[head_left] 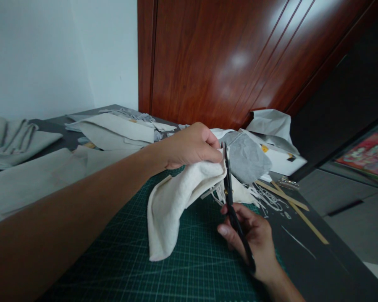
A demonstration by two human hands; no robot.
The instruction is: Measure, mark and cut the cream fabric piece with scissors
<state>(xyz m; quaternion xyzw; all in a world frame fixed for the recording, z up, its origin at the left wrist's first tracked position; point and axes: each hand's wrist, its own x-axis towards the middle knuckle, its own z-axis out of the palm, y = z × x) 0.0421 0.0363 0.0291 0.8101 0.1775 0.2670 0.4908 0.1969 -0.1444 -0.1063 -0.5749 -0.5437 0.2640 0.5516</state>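
Observation:
My left hand (197,144) pinches the upper edge of a cream piece of fabric (173,209), which hangs down folded over a green cutting mat (198,264). Black scissors (229,188) are in my right hand (252,237), fingers around the handles and blades pointing up. The blades lie along the fabric's right edge, close to my left fingertips. Whether they are biting into the cloth I cannot tell.
Thin cut-off strips (267,199) lie right of the mat beside tan wooden sticks (296,209). Grey cloth (247,157) and a white box (290,161) stand behind. Fabric pieces (113,130) are piled at the left, before a white wall and a reddish-brown wooden panel (208,63).

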